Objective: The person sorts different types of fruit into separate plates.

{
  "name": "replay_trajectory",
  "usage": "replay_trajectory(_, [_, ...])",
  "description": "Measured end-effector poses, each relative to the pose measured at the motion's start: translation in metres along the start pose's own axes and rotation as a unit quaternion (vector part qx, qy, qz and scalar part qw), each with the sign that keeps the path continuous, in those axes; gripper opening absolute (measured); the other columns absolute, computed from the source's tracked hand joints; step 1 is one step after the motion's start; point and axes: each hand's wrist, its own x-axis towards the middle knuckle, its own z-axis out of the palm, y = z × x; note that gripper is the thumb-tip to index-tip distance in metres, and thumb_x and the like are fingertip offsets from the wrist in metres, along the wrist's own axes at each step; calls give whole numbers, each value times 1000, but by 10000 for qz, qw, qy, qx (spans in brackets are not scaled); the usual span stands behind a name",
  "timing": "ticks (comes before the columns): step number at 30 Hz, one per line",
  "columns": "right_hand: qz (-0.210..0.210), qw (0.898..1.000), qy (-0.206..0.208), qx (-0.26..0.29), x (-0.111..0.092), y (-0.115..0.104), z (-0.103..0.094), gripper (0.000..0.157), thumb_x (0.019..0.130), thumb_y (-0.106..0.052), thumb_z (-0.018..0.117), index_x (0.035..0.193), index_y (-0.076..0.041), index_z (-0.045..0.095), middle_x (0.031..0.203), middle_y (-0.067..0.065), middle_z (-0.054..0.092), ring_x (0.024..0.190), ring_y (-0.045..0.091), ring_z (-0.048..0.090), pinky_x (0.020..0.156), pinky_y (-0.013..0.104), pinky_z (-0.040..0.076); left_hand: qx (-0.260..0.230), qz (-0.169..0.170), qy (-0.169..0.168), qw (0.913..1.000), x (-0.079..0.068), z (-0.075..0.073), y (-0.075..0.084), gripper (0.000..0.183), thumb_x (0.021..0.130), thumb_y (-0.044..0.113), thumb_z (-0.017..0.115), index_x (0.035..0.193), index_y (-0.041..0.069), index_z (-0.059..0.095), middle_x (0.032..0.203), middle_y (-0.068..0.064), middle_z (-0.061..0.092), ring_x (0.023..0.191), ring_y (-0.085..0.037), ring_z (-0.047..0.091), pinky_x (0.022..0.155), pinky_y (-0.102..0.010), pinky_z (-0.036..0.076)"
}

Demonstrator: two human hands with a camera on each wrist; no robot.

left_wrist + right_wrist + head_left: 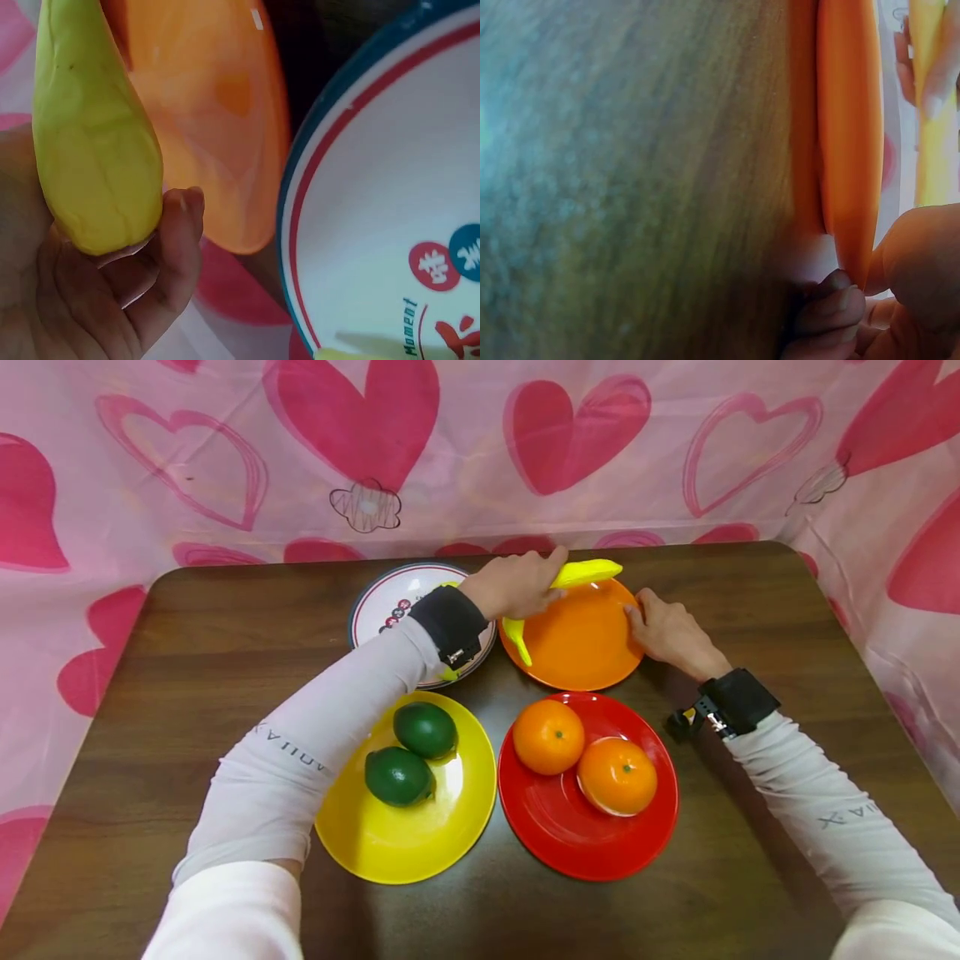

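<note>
My left hand (517, 585) grips a yellow banana (587, 573) above the orange plate (577, 647). In the left wrist view the banana (97, 157) lies across the palm, its thick end towards the camera. A narrow yellow end (517, 639) shows below the hand; whether it belongs to the same banana I cannot tell. My right hand (671, 631) pinches the orange plate's right rim; the right wrist view shows thumb and fingers on either side of that rim (847, 135). Under the left forearm, a white plate (375, 606) bears something yellow, mostly hidden.
Nearer the body, a yellow plate (405, 860) holds two green limes (424, 730). Beside it, a red plate (585, 860) carries two oranges (549, 737). All stand on a dark wooden table (225, 635), with a pink heart-patterned cloth (465, 443) behind.
</note>
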Motion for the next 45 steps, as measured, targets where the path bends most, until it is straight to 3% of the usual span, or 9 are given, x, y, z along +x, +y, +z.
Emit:
replay_trajectory(9, [46,10000,-55,-35,-2,-4,0,57,100,-53,32,131,-5,36,98,19,50,82,34,51,72,43,46,303,-251,-67,9992,6,11,1,61,97,43,50,145,13,27,112,-8,55,95,-26,56,87,-39,49])
replay_trajectory(17, [97,9999,-33,-134,-4,-5,0,55,100,-51,32,130,-5,36,97,19,49,82,35,51,71,43,45,609,-241,-265,9975,6,17,0,74,97,43,50,156,14,15,133,-11,53,109,-27,55,97,-42,46])
replay_trajectory(22, [83,9999,-8,-143,-6,-3,0,56,101,-51,31,131,-4,36,96,20,49,81,35,51,71,43,44,605,-210,-157,9978,0,16,0,73,96,45,50,155,17,17,135,-11,51,110,-28,54,98,-43,45])
replay_trajectory(28, [54,9999,16,-152,-6,-3,2,56,101,-50,31,130,-3,36,95,19,49,80,34,51,70,43,44,614,-402,189,9971,-22,2,-11,63,97,45,48,148,16,27,128,-11,53,105,-29,54,93,-46,48])
replay_trajectory(31, [48,9999,16,-146,-6,-3,3,56,101,-50,31,130,-3,36,95,19,49,79,34,51,70,43,45,418,-678,322,9963,-39,-6,-22,60,96,42,51,145,14,30,128,-13,52,105,-30,53,95,-48,47])
replay_trajectory(35, [36,9999,12,-133,-5,-4,3,57,101,-51,31,131,-3,36,95,19,49,78,34,51,70,43,45,160,-1143,260,9930,-63,-13,-39,62,94,38,55,144,12,30,129,-18,47,104,-33,52,94,-49,48])
replay_trajectory(45, [-18,9998,28,-182,-3,-4,4,56,101,-50,31,130,-2,36,94,19,49,78,34,51,70,43,45,-162,-1671,132,9857,-103,1,-67,84,91,41,59,155,13,13,149,-26,28,128,-43,40,99,-62,39])
